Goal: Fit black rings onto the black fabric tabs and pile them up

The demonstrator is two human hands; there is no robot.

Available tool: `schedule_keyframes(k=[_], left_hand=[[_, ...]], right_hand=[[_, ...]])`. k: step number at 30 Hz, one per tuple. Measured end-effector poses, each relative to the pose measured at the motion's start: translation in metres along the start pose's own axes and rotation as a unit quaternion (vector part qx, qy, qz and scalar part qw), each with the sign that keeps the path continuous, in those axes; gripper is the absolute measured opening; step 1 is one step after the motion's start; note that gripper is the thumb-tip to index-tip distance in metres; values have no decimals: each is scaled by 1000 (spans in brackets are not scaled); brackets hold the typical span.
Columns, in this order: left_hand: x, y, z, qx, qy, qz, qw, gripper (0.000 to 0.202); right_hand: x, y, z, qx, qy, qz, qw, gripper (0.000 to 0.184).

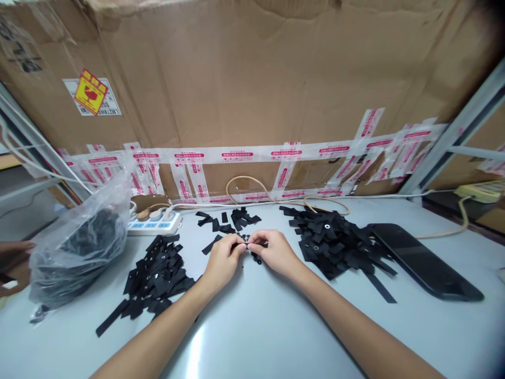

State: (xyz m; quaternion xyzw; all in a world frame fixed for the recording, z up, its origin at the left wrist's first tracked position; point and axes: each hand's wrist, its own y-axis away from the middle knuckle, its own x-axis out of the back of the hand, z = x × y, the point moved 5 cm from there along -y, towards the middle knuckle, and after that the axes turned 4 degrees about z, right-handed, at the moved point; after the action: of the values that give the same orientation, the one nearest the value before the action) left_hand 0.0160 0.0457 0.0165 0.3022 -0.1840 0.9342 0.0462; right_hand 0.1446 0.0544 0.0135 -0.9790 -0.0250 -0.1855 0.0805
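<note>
Head view: the left hand (223,261) and right hand (276,252) meet above the pale table (260,329), their fingertips (252,246) closed together, pinching a small black piece (241,246). Small black bits (256,258) lie just below the fingers. A heap of black eyelet strips (155,268) lies left of the fingers, another heap (335,245) right, and a smaller scatter (232,221) ahead. Farther left, a clear plastic bag (79,247) sits beside another person's hand (13,258); a dark phone (422,260) lies far right.

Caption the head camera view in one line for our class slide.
The left hand and right hand pinch small black pieces between two heaps of black tags on a pale table.
</note>
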Motion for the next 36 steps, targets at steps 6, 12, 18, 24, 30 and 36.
schedule_keyframes(k=[6,12,18,24,30,36], left_hand=[[-1,3,11,-36,-15,-1,999,16],[10,-1,6,-25,-43,24,998,26],[41,-14,-26,25,-269,48,962,15],[43,-19,-42,71,-256,28,964,8],[42,-19,-43,63,-225,32,972,1],[39,-19,-42,33,-232,15,972,5]], right_hand=[[1,0,2,-45,-29,-36,998,5],[30,-7,-3,17,76,34,996,6],[91,-7,-11,49,285,130,948,10],[137,7,-7,-47,500,234,833,11],[91,8,-23,78,474,190,856,15],[-2,18,-31,234,333,-64,911,21]])
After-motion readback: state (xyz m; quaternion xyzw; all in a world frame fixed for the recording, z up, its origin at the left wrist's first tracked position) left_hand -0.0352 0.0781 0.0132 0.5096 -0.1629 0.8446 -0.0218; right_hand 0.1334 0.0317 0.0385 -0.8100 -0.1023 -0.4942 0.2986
